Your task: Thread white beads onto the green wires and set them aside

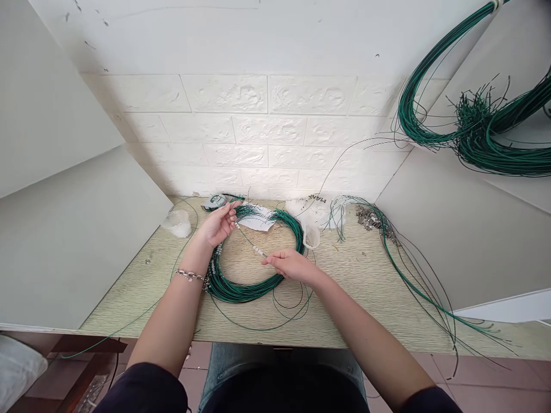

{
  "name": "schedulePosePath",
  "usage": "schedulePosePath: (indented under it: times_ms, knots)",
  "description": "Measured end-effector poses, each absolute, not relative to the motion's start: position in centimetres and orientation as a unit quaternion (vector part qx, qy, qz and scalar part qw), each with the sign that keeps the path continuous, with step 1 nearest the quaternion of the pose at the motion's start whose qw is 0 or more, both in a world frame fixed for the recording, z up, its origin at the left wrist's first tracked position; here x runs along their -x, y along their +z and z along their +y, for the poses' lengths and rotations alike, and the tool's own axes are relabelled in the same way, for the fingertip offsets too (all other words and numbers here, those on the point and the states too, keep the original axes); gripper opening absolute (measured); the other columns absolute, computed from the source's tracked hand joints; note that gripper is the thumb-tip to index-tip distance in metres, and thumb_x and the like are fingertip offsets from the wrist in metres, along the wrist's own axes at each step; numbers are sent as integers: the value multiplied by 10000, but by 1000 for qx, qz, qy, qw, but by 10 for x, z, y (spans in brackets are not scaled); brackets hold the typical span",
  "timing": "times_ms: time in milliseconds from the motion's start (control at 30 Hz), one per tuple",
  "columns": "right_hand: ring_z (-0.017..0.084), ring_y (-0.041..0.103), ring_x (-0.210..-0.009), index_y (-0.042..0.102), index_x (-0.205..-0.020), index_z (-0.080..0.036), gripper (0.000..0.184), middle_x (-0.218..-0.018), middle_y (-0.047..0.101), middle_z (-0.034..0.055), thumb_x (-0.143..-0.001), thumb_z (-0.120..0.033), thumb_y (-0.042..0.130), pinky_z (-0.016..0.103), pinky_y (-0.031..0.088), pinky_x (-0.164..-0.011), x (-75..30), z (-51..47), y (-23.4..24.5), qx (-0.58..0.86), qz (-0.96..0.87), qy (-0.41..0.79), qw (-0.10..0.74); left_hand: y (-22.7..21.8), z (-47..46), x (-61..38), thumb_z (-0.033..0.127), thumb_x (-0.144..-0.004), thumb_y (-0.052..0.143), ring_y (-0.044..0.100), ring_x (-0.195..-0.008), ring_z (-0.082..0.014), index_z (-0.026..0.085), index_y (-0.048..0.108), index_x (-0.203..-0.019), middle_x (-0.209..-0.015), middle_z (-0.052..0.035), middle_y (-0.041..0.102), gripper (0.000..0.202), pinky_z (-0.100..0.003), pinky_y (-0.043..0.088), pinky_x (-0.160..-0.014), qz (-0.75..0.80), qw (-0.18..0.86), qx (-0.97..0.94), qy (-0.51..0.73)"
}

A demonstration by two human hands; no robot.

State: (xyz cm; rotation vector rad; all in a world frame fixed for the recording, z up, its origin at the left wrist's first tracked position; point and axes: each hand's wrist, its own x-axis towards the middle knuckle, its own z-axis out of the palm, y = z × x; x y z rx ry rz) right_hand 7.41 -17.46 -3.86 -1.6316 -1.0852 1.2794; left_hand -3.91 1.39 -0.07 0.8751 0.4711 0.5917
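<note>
A thin green wire [252,245] strung with small white beads runs taut between my two hands. My left hand [220,222] pinches its far end near the back of the table. My right hand [289,264] pinches the near end with its fingertips pressed together. Both hands hover over a coil of green wires [241,289] that lies flat on the light wooden table [357,287]. A bracelet sits on my left wrist.
A small clear plastic cup [178,222] stands at the left. White plastic bags [310,213] and a pile of small metal bits [371,218] lie at the back. Loose green wires [413,281] trail off the right edge. More wire bundles [482,132] hang on the right panel.
</note>
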Motion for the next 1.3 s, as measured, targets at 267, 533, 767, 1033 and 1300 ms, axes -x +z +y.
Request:
schedulePosePath:
  times_ms: [267, 533, 767, 1033, 1300]
  knots:
    - [40, 250, -385, 615, -958, -119, 324, -472, 318, -65, -783, -342, 457, 182, 180, -390, -74, -175, -37, 646, -418, 494, 404, -2, 19, 42, 90, -759, 517, 549, -570, -51, 136, 591, -857, -680, -5, 577, 132, -111, 425, -446, 238, 803, -429, 338]
    - [45, 254, -386, 619, -943, -113, 337, -467, 314, -62, -768, -357, 464, 188, 180, -390, -75, -173, -40, 647, -411, 487, 418, 0, 11, 39, 118, -731, 538, 443, -517, -55, 97, 618, -919, -586, 3, 474, 206, -154, 429, -486, 235, 776, -495, 314]
    - [38, 236, -392, 629, -895, -131, 309, -475, 299, -57, -759, -365, 479, 180, 165, -384, -74, -175, -35, 645, -414, 472, 434, -1, 10, 36, 222, -768, 493, 358, -458, -58, 97, 609, -758, -498, 34, 354, 171, -172, 405, -468, 285, 681, -522, 428]
    - [62, 337, -390, 566, -868, -133, 287, -461, 268, -69, -799, -374, 426, 184, 306, -378, -71, -183, 1, 607, -397, 513, 460, -1, 32, 50, 197, -865, 324, 305, -343, -39, 139, 457, -673, -406, 79, 273, 241, -191, 435, -513, 253, 768, -276, 519]
    - [58, 300, -430, 582, -871, -136, 361, -482, 290, -60, -813, -444, 402, 193, 290, -438, -76, -215, 20, 628, -439, 471, 437, 7, 40, 60, 178, -892, 249, 253, -297, -15, 135, 423, -664, -384, 87, 229, 290, -104, 328, -386, 285, 755, -175, 563]
